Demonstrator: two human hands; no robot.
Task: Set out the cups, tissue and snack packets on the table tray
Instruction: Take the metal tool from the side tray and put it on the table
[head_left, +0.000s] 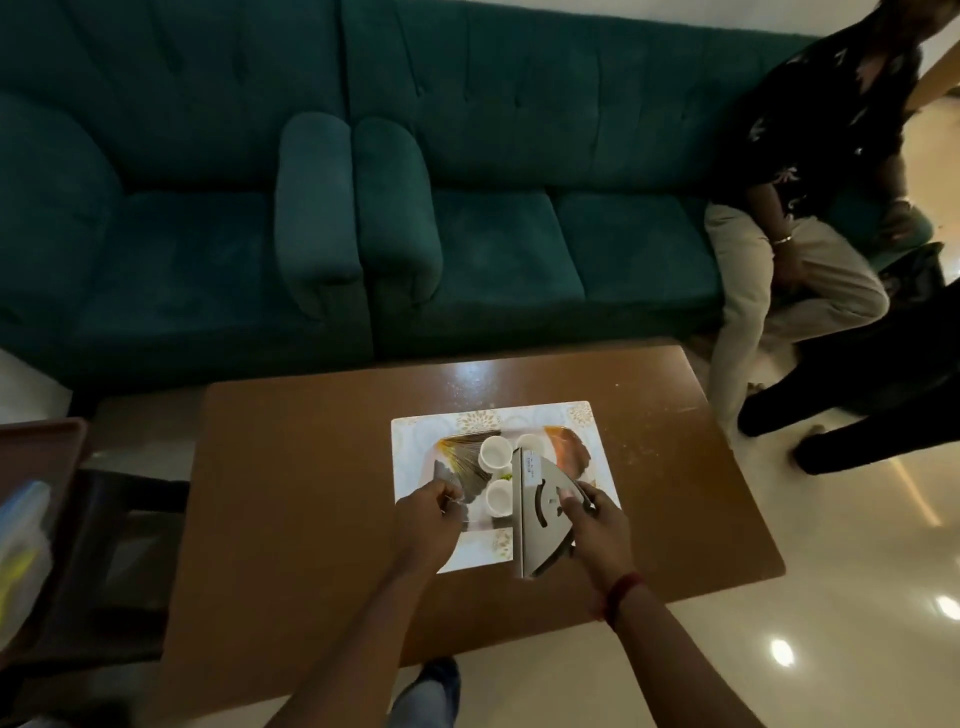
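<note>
While the right hand (592, 525) closed its grip round the curved edge of the grey tissue holder (537, 519), it held the thing on edge over the near right part of the tray (415, 441), probably so it could be stood beside the cups without knocking them. Whether the holder's base touched the tray could not be told. The left hand (428, 519) had its fingers curled, its grip pinching the near edge of the striped packet (465, 460), seemingly to straighten it at the tray's left. Between the two hands sat three white cups (494, 451), upright and close together, one partly hidden behind the holder. Two snack packets were counted: the striped one on the left and an orange packet (571, 452) on the right. One tray lay on the brown desk (311, 467), before a green sofa (519, 234) where another person (810, 156) sat.
</note>
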